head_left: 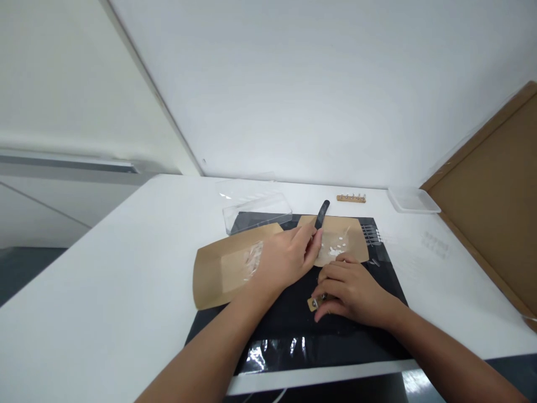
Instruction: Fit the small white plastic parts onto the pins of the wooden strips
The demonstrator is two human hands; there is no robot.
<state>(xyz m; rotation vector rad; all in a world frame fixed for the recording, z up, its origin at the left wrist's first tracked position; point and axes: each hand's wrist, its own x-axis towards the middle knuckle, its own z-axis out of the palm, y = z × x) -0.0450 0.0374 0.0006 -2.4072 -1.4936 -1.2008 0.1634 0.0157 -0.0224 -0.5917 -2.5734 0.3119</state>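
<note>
My left hand [289, 252] is closed around a slim black tool with a rounded end [323, 212]; its lower part is hidden by my fingers. My right hand [350, 288] is curled low over the black mat [289, 319], its fingers on a small wooden strip with metal fittings [312, 304], mostly covered by the hand. Left of my left hand lies a brown paper tray [210, 274] with clear slivers [253, 260] in it. Beyond my right hand, another brown paper tray [356, 238] holds small white pieces [337, 249].
At the back are a clear plastic box [258, 212], a wooden strip with several metal pegs [351, 198] and a shallow translucent container [413, 200]. Several clear-and-white pieces [372, 235] line the mat's right edge. A cardboard box [495, 196] stands far right.
</note>
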